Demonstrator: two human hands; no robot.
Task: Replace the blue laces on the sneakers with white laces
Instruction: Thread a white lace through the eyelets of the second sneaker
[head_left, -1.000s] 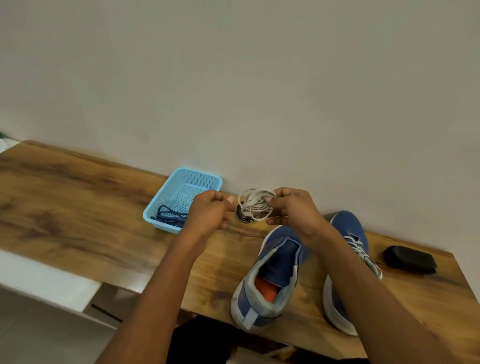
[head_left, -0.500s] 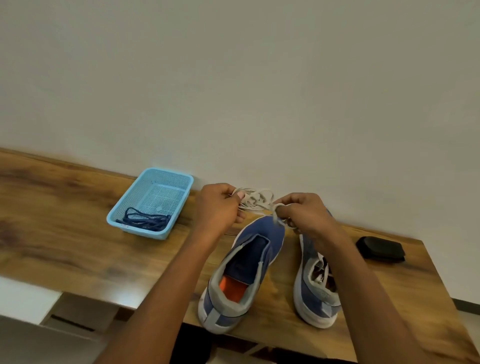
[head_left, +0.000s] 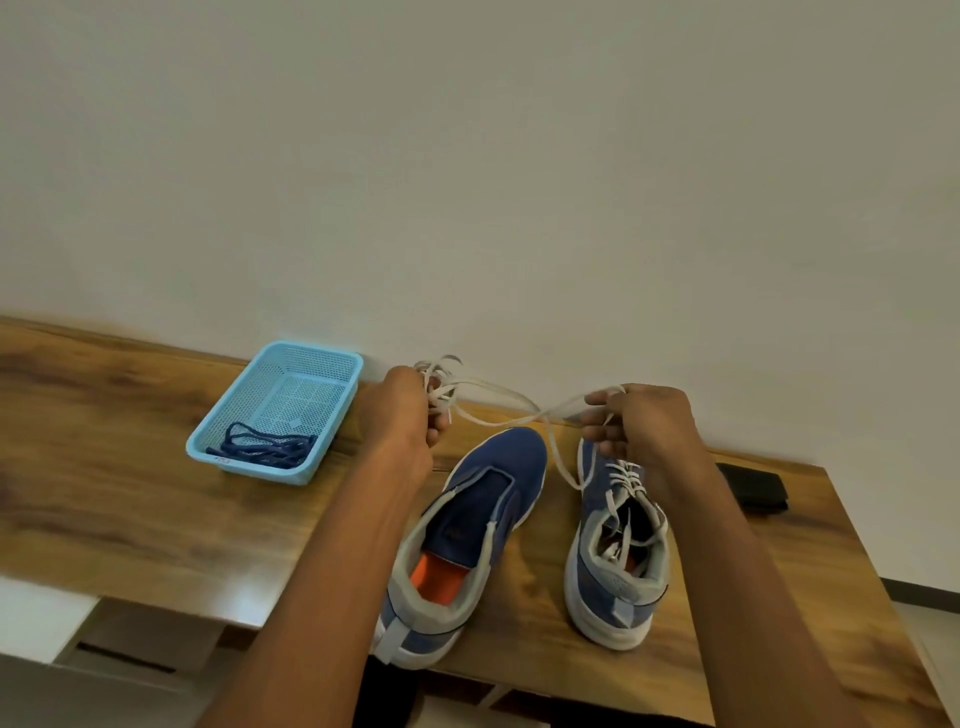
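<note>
- On the wooden table (head_left: 130, 499): two blue sneakers (head_left: 470, 540), heels toward the camera; the right one (head_left: 613, 566) carries white lacing, the left has none.
- One white lace (head_left: 498, 397) spans both hands: left hand (head_left: 402, 415) grips its bundle, right hand (head_left: 641, 426) pinches a strand.
- One blue basket (head_left: 332, 415) holds blue laces (head_left: 265, 449).
- One black object (head_left: 753, 488) lies at the right.
- No legible writing.
- Plain pale wall (head_left: 467, 156) behind.

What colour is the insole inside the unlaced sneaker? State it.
Orange insole, seen in the head view.

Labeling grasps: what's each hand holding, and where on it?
One white lace: left hand grips its bunched coil, right hand pinches the drawn-out strand near its end.
</note>
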